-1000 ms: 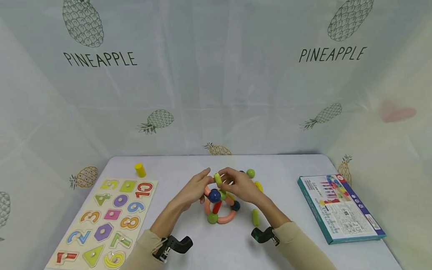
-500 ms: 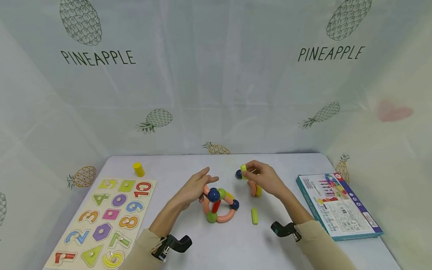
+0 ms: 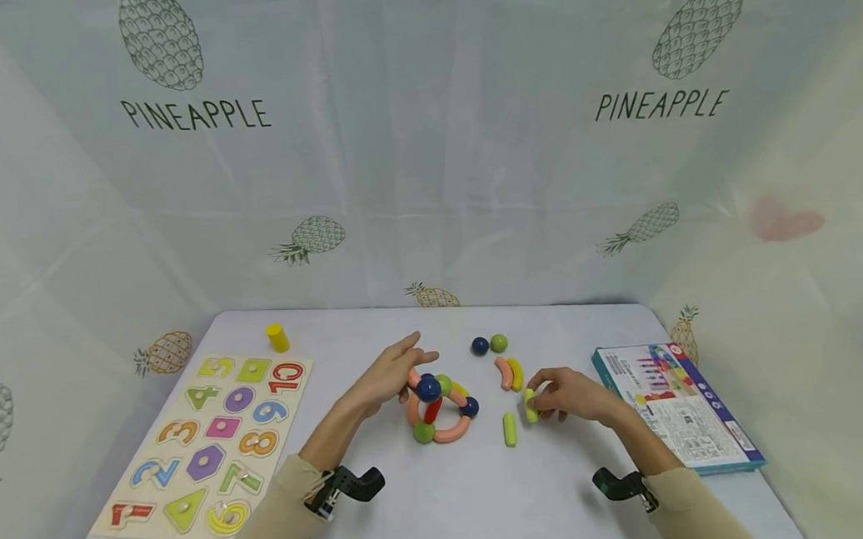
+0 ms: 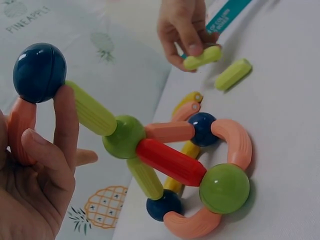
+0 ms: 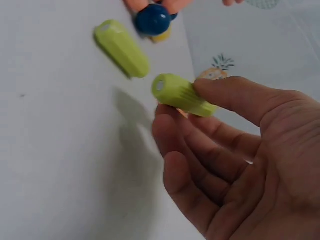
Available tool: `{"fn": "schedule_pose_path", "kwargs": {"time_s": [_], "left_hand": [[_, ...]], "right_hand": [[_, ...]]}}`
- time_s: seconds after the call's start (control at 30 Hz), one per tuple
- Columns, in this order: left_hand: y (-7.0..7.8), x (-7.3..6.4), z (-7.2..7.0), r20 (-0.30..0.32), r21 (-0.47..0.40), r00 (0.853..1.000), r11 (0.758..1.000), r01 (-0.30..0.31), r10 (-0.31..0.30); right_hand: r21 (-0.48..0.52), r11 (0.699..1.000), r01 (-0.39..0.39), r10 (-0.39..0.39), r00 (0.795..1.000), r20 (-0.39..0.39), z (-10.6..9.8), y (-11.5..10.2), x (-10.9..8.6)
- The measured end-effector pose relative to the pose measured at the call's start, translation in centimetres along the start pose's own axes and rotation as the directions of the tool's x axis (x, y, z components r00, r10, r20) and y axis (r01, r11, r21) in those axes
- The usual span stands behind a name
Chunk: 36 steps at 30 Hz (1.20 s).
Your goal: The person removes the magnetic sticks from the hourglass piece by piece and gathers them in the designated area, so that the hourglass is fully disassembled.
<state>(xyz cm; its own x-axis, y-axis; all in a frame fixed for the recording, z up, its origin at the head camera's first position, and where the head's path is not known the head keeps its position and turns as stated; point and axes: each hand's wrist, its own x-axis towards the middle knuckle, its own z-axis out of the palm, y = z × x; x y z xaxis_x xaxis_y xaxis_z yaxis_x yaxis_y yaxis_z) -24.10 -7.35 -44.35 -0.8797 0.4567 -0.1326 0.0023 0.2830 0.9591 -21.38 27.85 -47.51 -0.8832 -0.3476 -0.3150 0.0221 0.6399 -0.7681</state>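
A ball-and-stick magnetic toy structure stands on the table, with green balls [image 4: 224, 188], blue balls [image 3: 428, 388], salmon curved sticks and a red stick [image 4: 171, 162]. My left hand [image 3: 390, 378] holds it at its upper left, fingers around a salmon stick [image 4: 22, 125] beneath a blue ball [image 4: 40, 72]. My right hand [image 3: 571, 393] pinches a light green magnetic stick [image 5: 182, 94] between thumb and fingers, apart from the structure and close over the table. Beside it lies another light green stick [image 3: 509, 429].
Behind my right hand lie a salmon curved stick [image 3: 504, 373], a yellow one [image 3: 516, 374], a loose blue ball [image 3: 479, 346] and a green ball [image 3: 498, 343]. A number puzzle board [image 3: 267, 502] is at left, a yellow cylinder [image 3: 278, 338] behind it. A flat box [image 3: 682, 411] lies right.
My right hand has moved from the structure to the right and nearer, carrying the light green stick down beside the loose one. My left hand stays in place on the structure.
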Motion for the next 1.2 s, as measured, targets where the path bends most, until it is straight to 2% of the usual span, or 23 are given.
{"fn": "schedule_pose_path", "kwargs": {"time_s": [0.13, 0.4, 0.9, 1.0, 1.07, 1.1, 1.2], "left_hand": [[0.1, 0.1, 0.1, 0.002, 0.011, 1.000, 1.000, -0.005, 0.005], [0.1, 0.3, 0.2, 0.009, 0.025, 1.000, 1.000, -0.010, 0.010], [0.4, 0.6, 0.2, -0.011, 0.010, 1.000, 1.000, -0.006, 0.006], [0.4, 0.6, 0.2, -0.008, 0.008, 1.000, 1.000, -0.004, 0.004], [0.5, 0.7, 0.2, -0.009, 0.011, 1.000, 1.000, -0.003, 0.003], [0.5, 0.7, 0.2, -0.007, 0.013, 1.000, 1.000, -0.002, 0.003], [0.5, 0.6, 0.2, 0.002, 0.016, 1.000, 1.000, -0.004, 0.004]], "right_hand": [[0.015, 1.000, -0.025, 0.025, 0.999, 0.036, 0.8, 1.0, -0.3], [0.062, 0.996, -0.064, 0.061, 0.997, 0.044, 2.2, 1.3, -0.1], [0.035, 0.998, -0.051, 0.048, 0.996, 0.078, 1.9, 0.7, 0.2], [-0.026, 0.997, -0.072, 0.073, 0.997, 0.030, 1.6, 0.0, 0.4], [-0.071, 0.996, -0.055, 0.053, 0.998, -0.025, 1.2, -0.9, 0.7], [-0.085, 0.996, -0.037, 0.033, 0.998, -0.053, 1.1, -1.5, 0.9], [-0.091, 0.992, 0.091, -0.102, 0.987, -0.123, 1.1, -3.8, 1.6]]}}
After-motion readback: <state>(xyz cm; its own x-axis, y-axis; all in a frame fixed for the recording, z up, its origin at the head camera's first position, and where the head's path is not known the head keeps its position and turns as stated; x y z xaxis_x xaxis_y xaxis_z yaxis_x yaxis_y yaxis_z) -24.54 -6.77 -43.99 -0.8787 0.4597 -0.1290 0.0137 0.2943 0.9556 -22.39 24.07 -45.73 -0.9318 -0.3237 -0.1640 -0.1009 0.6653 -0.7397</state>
